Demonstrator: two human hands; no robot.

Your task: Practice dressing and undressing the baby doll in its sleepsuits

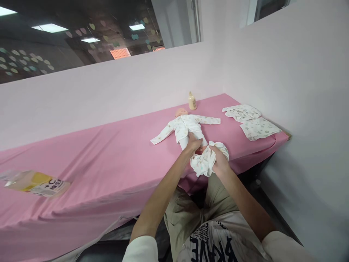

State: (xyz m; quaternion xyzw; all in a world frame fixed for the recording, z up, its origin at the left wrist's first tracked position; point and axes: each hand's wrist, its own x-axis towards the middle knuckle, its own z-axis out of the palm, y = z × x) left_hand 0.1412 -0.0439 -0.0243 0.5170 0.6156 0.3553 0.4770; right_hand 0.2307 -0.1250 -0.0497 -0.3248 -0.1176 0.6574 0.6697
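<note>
A baby doll [181, 112] lies on its back, wearing a white patterned long-sleeved top [188, 123] with both sleeves spread out. Below the top, white cloth covers its hips and upper legs. My left hand [194, 142] is closed around one of the doll's lower legs; its fingertips are partly hidden. Bunched white printed baby pants [203, 163] hang at the doll's feet, over the table's front edge. My right hand [220, 160] grips them, thumb on top. The feet are hidden by the cloth and my hands.
Pink cloth covers the long table [114, 160]. A cream bottle [192, 101] stands behind the doll's head. More printed baby clothes [259, 128] lie at the right end. A large yellow-labelled bottle [40, 183] lies at the left. White walls border the back and right.
</note>
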